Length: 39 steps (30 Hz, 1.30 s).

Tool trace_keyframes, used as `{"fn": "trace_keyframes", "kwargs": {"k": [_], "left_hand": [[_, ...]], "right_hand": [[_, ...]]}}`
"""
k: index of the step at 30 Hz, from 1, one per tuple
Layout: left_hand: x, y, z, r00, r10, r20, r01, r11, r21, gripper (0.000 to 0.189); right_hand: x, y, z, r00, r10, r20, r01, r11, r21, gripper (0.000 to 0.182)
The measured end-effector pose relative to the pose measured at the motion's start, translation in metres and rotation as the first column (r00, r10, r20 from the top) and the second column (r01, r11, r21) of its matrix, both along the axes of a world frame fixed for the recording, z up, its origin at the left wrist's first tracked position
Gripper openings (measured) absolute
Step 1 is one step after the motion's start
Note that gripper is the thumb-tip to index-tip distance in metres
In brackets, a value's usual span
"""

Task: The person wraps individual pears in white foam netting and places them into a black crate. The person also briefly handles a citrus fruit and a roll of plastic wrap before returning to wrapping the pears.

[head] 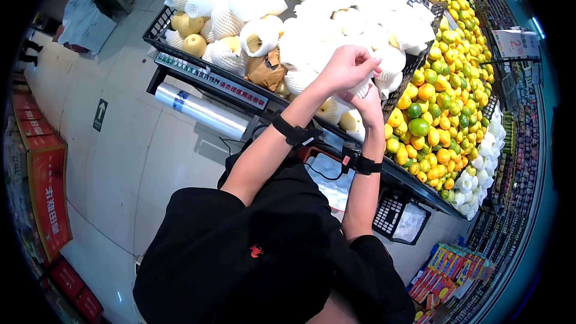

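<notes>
My left hand (348, 67) is above the fruit display, its fingers pinched together at the upper end of a white foam net sleeve (361, 89). Just below it, my right hand (370, 107) curls around the lower part of the same sleeve. Whether a fruit sits inside the sleeve is hidden by my fingers. Under and around both hands lie pale yellow pears (195, 45), many in white foam nets (223, 22). Glare washes out much of the pile. One pear-sized item wrapped in brown paper (265, 71) rests near the front edge.
A black plastic crate rim (180, 52) borders the pears. Green and orange citrus (443, 85) are heaped to the right. A roll of clear plastic bags (201, 110) juts out at front left. Below the stand are a red-rimmed bin (330, 184) and a black basket (388, 213).
</notes>
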State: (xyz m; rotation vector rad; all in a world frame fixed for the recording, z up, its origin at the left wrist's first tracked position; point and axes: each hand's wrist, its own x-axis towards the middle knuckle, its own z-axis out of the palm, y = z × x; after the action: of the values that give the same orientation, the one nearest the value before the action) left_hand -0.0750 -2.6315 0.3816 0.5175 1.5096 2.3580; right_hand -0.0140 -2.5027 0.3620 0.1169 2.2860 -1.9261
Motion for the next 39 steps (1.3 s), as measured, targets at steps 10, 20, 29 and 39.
{"fn": "trace_keyframes", "kwargs": {"k": [10, 20, 29, 39], "left_hand": [[-0.052, -0.158, 0.005, 0.537, 0.784, -0.312, -0.842, 0.474, -0.259, 0.015], [-0.086, -0.282, -0.074, 0.43, 0.497, -0.754, -0.813, -0.151, -0.563, 0.033], [-0.106, -0.299, -0.071, 0.337, 0.292, -0.895, -0.915, -0.123, -0.384, 0.031], [-0.024, -0.31, 0.011, 0.671, 0.219, -0.708, -0.634, 0.664, -0.396, 0.019]], "right_hand": [[-0.027, 0.049, -0.022, 0.873, -0.324, -0.365, 0.487, 0.534, 0.691, 0.097], [-0.012, 0.032, -0.044, 0.849, -0.333, -0.41, 0.523, 0.429, 0.736, 0.102], [0.081, 0.002, -0.047, 0.634, -0.54, -0.554, 0.767, 0.348, 0.538, 0.065], [0.235, -0.106, -0.023, 0.437, -0.691, -0.575, 0.889, 0.238, 0.391, 0.021]]}}
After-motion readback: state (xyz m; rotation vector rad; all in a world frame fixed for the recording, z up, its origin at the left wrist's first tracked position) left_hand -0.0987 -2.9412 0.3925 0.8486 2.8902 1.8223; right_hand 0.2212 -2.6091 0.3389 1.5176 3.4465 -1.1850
